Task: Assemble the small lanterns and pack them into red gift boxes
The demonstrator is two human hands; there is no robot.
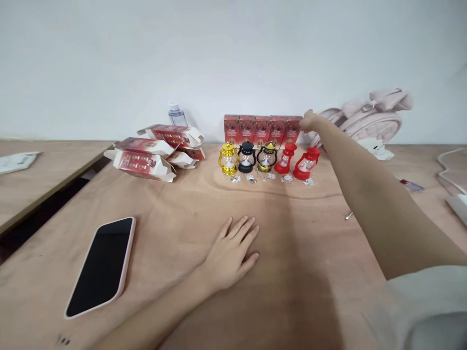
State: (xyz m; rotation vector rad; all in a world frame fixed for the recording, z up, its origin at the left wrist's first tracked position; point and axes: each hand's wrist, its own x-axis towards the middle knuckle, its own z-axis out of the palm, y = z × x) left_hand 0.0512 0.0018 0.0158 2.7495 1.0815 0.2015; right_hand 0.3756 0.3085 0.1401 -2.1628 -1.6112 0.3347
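Note:
My left hand [230, 253] lies flat on the wooden table, palm down with fingers spread, holding nothing. My right arm reaches far forward, and my right hand [309, 121] has its fingers curled at the right end of a row of upright red boxes. It grips the end red box [292, 130] by its right side; the fingertips are partly hidden. In front of the boxes stand several small lanterns: a gold lantern [228, 159], a black lantern [247, 158], a black-and-gold lantern [266, 157] and two red lanterns, one upright [285, 159] and one tilted [306, 164].
Small white tags [288, 179] lie before the lanterns. Opened red-and-white cartons [142, 163] are piled at left, with a clear bottle [177, 115] behind. A phone [102, 267] lies near left. Behind my right arm are a pink bag [375, 127] and a screwdriver [412, 185].

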